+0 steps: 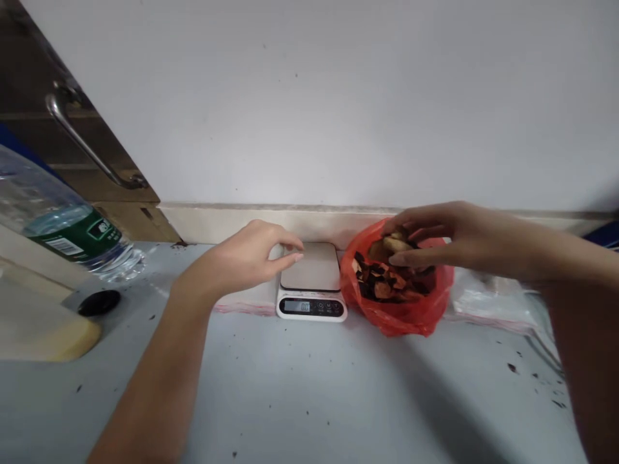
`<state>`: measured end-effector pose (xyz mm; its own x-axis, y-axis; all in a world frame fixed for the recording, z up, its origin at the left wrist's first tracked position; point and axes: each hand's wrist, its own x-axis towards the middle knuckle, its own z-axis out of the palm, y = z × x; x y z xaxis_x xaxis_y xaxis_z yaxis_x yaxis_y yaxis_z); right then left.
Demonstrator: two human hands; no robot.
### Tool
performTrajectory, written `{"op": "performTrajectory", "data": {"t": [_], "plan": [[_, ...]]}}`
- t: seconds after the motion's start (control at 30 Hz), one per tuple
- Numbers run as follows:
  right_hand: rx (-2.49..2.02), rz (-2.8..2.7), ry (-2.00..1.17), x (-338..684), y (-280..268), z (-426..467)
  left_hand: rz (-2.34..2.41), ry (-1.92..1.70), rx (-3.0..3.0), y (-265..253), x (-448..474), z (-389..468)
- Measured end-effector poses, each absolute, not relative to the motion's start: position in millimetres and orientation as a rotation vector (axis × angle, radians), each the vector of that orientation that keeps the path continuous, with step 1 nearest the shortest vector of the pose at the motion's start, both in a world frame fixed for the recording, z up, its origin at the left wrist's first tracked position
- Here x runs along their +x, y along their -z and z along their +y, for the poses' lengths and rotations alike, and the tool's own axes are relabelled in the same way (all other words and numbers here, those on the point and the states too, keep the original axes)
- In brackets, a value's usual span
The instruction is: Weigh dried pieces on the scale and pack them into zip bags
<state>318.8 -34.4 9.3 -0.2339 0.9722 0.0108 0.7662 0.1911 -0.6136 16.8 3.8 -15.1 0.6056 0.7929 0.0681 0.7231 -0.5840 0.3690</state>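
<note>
The left hand (254, 258) is hovering at the left edge of the scale (312, 274), thumb and fingers standing a little apart and holding nothing visible; it is partly covering the plate, while the display is showing what looks like 0.0. The right hand (435, 237) is reaching into the red bag (403, 316), its fingers curling about a pale brown piece (397, 243); they are hiding its back, so I cannot tell if they are gripping it. Dark dried pieces (382, 283) are lying below, and the left picture edge is cutting off a bottle (72, 229).
</note>
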Motion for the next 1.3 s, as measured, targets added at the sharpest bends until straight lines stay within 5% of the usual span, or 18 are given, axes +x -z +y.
{"op": "performTrajectory", "data": {"t": [0.2,0.43,0.73,1.3], "plan": [[-1.436,-2.029,-1.016,253,-12,-11,1.370,0.020,2.418,21,-7,12],[-1.787,-2.107,-0.892,198,24,9,1.525,0.349,2.199,30,-7,18],[-1.675,-2.100,-1.114,211,37,14,1.304,0.144,2.381,57,1,28],[-1.961,-2.148,-0.784,233,24,5,1.472,0.253,2.266,35,-20,26]]}}
